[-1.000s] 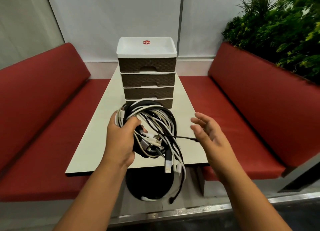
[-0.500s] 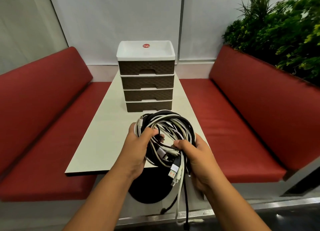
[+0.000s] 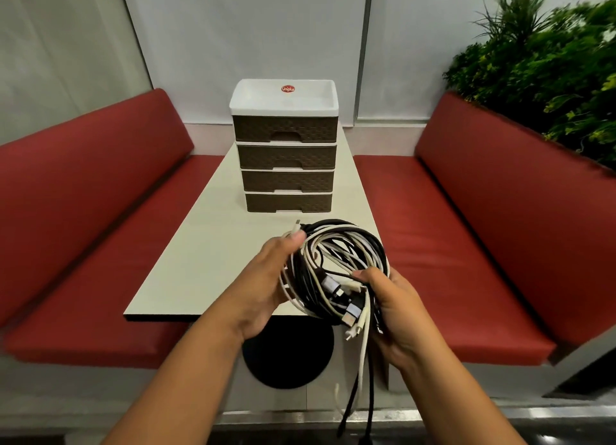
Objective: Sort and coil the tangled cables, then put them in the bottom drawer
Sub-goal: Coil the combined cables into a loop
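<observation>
- The tangled cables (image 3: 336,264), a bundle of black and white leads looped into a rough ring, are held in the lower centre of the frame, above the near end of the table.
- Several plug ends bunch together at the lower right of the bundle, and a few loose tails, black and white, hang down past the table edge toward the bottom of the frame.
- The left hand (image 3: 266,284) grips the left side of the bundle, thumb curled over the top strands and fingers wrapped beneath.
- The right hand (image 3: 396,314) holds the lower right of the bundle, thumb and fingers closed round the strands near the plug ends.
- The bottom drawer (image 3: 288,202) is pushed in, lowest of four brown woven-pattern drawers in the drawer unit (image 3: 285,144), which stands at centre frame, beyond the cables.
- The unit has a white tray top with a round red sticker.
- The table (image 3: 213,254) is pale and narrow, running away from the camera, with a round black base below its near end.
- Red benches (image 3: 100,228) flank the table left and right.
- Green plants (image 3: 550,64) fill the upper right of the frame.
</observation>
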### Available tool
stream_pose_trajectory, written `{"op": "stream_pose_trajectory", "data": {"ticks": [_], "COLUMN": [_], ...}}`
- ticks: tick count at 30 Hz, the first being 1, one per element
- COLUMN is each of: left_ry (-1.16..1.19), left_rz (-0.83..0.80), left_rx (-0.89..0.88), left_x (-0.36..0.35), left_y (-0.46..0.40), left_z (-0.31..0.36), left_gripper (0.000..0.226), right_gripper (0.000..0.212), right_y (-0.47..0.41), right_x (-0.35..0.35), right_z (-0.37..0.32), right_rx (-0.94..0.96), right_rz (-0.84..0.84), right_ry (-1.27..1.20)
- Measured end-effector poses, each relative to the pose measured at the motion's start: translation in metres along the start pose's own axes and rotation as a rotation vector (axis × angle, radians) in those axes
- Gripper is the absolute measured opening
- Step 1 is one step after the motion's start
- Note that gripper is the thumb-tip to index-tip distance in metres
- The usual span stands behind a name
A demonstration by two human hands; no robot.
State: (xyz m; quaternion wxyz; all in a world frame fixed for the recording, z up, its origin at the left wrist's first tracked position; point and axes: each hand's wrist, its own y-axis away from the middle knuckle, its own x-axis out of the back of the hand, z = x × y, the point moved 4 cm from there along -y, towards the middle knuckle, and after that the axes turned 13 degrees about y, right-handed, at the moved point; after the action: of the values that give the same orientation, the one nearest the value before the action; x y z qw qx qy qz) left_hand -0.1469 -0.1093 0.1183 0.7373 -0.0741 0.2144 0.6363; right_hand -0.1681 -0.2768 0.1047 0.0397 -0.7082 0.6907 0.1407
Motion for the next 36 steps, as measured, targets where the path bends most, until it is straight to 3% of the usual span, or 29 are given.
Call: {"op": "stream_pose_trajectory", "data": {"ticks": [8,13,16,17,19,22,25,31,36], "left_ry": [0.146,0.206,0.23,0.235,0.252,0.318,0.374,0.446,0.408], "left_rz": [0.392,0.511,0.559,0.564,0.558,0.513,0.443,0.26,0.184], "left_rx": [-0.211,-0.334,-0.398,-0.415,-0.442,-0.454,-0.454,-0.4,-0.327], "left_x": [-0.001,0.011,0.023,0.027,0.033,0.043,0.049,0.058,0.067], "left_y": [-0.006,-0.016,-0.025,-0.029,-0.037,-0.05,-0.061,-0.076,-0.086], "left_z": [-0.019,-0.008,0.007,0.013,0.023,0.038,0.055,0.072,0.073], "left_gripper": [0.023,0.024,0.026,0.027,0.027,0.02,0.017,0.025,0.036], "right_gripper": [0.011,0.052,0.084,0.082,0.048,0.008,0.008,0.008,0.032], "right_y": [-0.004,-0.006,-0.013,-0.014,-0.019,-0.034,-0.053,-0.089,-0.109], "right_x": [-0.005,-0.012,-0.009,-0.01,-0.012,-0.016,-0.023,-0.035,-0.056], "right_z": [0.0,0.003,0.015,0.018,0.026,0.032,0.027,0.015,0.008], "right_rx": [-0.094,-0.126,-0.074,-0.047,-0.003,0.095,0.211,0.168,0.067], "right_rz": [-0.187,-0.272,-0.319,-0.35,-0.376,-0.138,0.026,-0.005,-0.106], "right_ry": [0.138,0.127,0.336,0.44,0.622,0.879,1.066,0.932,0.389]}}
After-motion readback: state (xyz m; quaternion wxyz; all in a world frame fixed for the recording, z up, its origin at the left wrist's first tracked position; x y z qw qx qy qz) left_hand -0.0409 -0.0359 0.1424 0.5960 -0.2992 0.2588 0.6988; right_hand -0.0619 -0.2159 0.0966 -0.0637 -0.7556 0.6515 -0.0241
